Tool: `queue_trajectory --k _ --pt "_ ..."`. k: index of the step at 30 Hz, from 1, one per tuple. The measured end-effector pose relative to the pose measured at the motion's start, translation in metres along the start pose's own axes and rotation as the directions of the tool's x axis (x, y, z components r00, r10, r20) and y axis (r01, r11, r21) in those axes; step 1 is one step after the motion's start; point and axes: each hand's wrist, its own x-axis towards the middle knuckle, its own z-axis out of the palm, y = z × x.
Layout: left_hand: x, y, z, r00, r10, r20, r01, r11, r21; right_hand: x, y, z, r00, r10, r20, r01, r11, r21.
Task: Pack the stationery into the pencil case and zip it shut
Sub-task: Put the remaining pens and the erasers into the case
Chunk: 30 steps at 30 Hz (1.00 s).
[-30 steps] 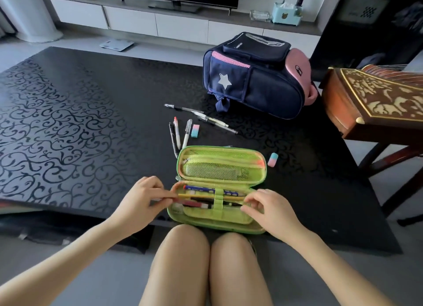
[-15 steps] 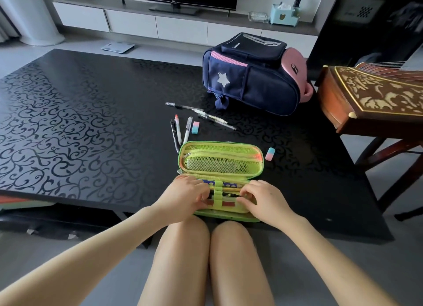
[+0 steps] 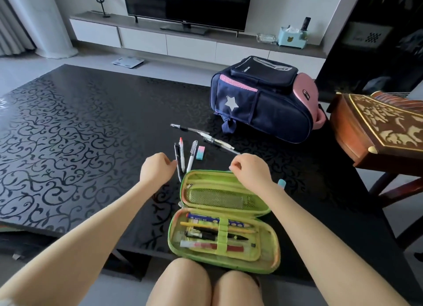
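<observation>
My pencil case (image 3: 225,221) lies open flat at the near edge of the black patterned table (image 3: 68,145), between my two forearms and nearer to me than both sets of fingers. It is lime green with a darker green shell. The far half has a mesh pocket (image 3: 217,199) under a zip; the near half holds a blue-and-yellow item, a yellow pencil, a black pen and a red-and-white pen, all lying lengthwise under one green elastic strap (image 3: 222,236). Its near rim overhangs the table edge just above my knees.

My left hand (image 3: 155,168) hovers beyond the case's far left corner, fingers curled loosely inward, holding nothing that I can see. Just right of its fingertips lie three pens (image 3: 182,155) side by side, the black one almost touching my knuckles, and past them a pink-and-teal eraser (image 3: 200,153). My right hand (image 3: 249,170) sits over the far rim of the case, fingers bent with thumb and forefinger close together; I cannot tell whether they pinch anything. Beyond its fingertips more pens (image 3: 206,136) lie in a slanted line, and a second eraser (image 3: 281,183) peeks out to the right of my wrist.

Left of my left hand the tabletop is bare and wide. Farther out than my right fingers stands a navy and pink backpack (image 3: 265,104), and off to their right a carved wooden piece (image 3: 380,134) crowds the table's edge.
</observation>
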Motion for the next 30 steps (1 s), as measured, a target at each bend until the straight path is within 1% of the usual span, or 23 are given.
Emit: queue_trajectory --k 4,7,9,12,16,19,21,23,25,27,28,30 --pt "0.032 0.008 0.019 0.992 -0.117 0.047 0.115 0.993 0.030 0.037 -0.015 0.015 0.994 0.071 0.078 -0.073 0.997 0.023" --pt "0.044 0.016 0.029 0.989 -0.151 0.003 0.151 0.989 0.005 0.060 -0.034 0.030 0.985 0.132 0.111 -0.139 0.988 0.060" --pt "0.051 0.021 0.032 0.992 -0.128 -0.017 0.129 0.991 0.033 0.071 -0.050 0.040 0.976 0.175 0.130 -0.185 0.980 0.069" --pt "0.060 0.025 0.033 0.993 -0.104 0.049 0.098 0.989 0.110 0.087 -0.073 0.054 0.952 0.244 0.183 -0.255 0.966 0.041" --pt "0.066 0.018 0.020 0.985 -0.055 0.161 -0.005 0.935 0.355 0.096 -0.093 0.069 0.928 0.306 0.213 -0.300 0.952 -0.063" --pt "0.062 0.009 0.008 0.982 -0.035 0.184 -0.051 0.896 0.441 0.094 -0.102 0.073 0.930 0.309 0.201 -0.290 0.950 -0.120" --pt "0.057 0.000 0.000 0.981 -0.028 0.191 -0.060 0.894 0.444 0.091 -0.105 0.071 0.937 0.313 0.153 -0.305 0.949 -0.074" --pt "0.055 -0.011 -0.008 0.986 -0.005 0.169 -0.059 0.926 0.373 0.086 -0.105 0.063 0.938 0.332 0.097 -0.338 0.940 0.044" --pt "0.053 -0.022 -0.014 0.989 0.059 0.133 -0.093 0.959 0.268 0.080 -0.103 0.051 0.943 0.331 0.037 -0.333 0.930 0.158" --pt "0.038 -0.024 -0.021 0.974 0.189 0.125 -0.209 0.964 0.165 0.069 -0.094 0.035 0.946 0.323 -0.030 -0.310 0.927 0.212" --pt "0.024 -0.022 -0.024 0.947 0.289 0.144 -0.306 0.944 0.120 0.059 -0.086 0.027 0.946 0.318 -0.064 -0.298 0.929 0.220" --pt "-0.011 -0.012 -0.026 0.852 0.474 0.221 -0.494 0.868 0.044 0.033 -0.066 0.007 0.947 0.302 -0.106 -0.276 0.938 0.211"
